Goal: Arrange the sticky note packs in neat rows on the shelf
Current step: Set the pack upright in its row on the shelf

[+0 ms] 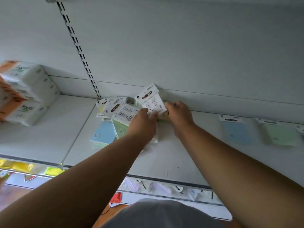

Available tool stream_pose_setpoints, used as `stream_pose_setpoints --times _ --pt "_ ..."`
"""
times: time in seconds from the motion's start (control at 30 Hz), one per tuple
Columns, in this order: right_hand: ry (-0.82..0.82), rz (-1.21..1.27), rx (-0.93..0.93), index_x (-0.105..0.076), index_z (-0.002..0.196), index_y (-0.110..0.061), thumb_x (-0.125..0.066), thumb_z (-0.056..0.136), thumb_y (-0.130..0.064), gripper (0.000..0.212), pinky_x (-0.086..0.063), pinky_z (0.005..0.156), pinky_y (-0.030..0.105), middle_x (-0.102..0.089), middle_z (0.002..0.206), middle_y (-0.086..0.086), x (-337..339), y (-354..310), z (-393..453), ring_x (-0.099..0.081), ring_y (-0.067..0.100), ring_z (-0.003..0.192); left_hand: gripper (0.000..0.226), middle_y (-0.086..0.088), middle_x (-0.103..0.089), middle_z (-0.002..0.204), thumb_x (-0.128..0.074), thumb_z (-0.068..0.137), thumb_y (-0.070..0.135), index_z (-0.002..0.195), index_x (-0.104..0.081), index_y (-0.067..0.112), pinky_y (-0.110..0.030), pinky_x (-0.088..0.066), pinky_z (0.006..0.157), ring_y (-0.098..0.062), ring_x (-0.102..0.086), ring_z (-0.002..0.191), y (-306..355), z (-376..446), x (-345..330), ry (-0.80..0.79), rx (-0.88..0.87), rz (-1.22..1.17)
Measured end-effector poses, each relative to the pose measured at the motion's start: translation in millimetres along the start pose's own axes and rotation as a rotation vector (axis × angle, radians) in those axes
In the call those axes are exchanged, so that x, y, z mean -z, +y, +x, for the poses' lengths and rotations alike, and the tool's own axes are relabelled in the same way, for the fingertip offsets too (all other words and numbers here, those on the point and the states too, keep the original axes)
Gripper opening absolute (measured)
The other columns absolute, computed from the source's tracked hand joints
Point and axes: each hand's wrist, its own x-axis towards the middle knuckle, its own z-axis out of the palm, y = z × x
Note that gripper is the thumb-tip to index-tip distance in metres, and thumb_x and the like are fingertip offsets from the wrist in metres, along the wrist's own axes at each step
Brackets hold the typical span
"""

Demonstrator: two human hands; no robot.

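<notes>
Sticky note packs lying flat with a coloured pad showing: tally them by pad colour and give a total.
Blue: 2, one in the left pile, one lying alone to the right
Green: 2, one in the left pile, one far right
Total: 4; packs showing only white card, or hidden under the hands, not counted.

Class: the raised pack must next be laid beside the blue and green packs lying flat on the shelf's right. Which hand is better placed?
Right hand: it grips the raised pack, nearer the blue pack.

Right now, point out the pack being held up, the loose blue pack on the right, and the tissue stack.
Held sticky note pack (150, 101), head view: its white printed card.
Blue pack (236, 132), head view: blue pad face.
Tissue stack (24, 92), head view: front wrapper.
</notes>
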Motion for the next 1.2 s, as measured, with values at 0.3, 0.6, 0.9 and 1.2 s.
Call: stream_pose_setpoints --times 0.3,0.6,0.9,1.2 --pt "0.016 -0.061 0.143 -0.069 0.081 -0.019 -0.062 0.08 -0.03 0.014 -0.049 0.069 0.031 -0.07 0.081 -0.003 32.4 12.5 -25.7 -0.064 0.017 0.078 0.015 -0.014 -0.071 0.092 -0.048 0.096 0.011 0.098 -0.061 0.017 -0.04 -0.06 0.065 -0.029 -0.072 0.078 -4.0 -19.0 -18.2 -0.116 0.132 -0.679" --pt "0.073 0.076 -0.012 -0.065 0.084 -0.019 -0.071 0.083 -0.022 0.007 -0.047 0.057 0.028 -0.067 0.081 0.0 131.2 54.3 -26.0 -0.062 0.015 0.068 0.018 -0.007 -0.068 0.084 -0.063 0.086 0.008 0.103 -0.061 0.015 -0.034 -0.057 0.058 -0.018 -0.067 0.07 5.2 -40.1 -86.2 -0.315 -0.025 -0.336" --pt "0.318 -0.12 0.02 -0.064 0.083 -0.027 -0.068 0.08 -0.033 0.008 -0.053 0.07 0.033 -0.068 0.084 -0.005 276.4 91.3 -10.2 -0.062 0.015 0.076 0.034 0.014 -0.064 0.085 -0.066 0.077 0.023 0.109 -0.063 0.034 -0.014 -0.045 0.058 -0.001 -0.062 0.068 80.4 -70.7 -203.1 -0.227 -0.446 0.178" --pt "0.347 -0.319 -0.077 -0.066 0.1 -0.019 -0.068 0.085 -0.033 0.021 -0.056 0.079 0.038 -0.067 0.108 0.003 463.7 130.1 48.6 -0.062 0.022 0.093 0.032 0.009 -0.063 0.09 -0.069 0.08 0.023 0.106 -0.054 0.032 -0.036 -0.058 0.069 -0.013 -0.065 0.073 176.5 -106.5 -379.2 -0.257 -0.404 0.123"
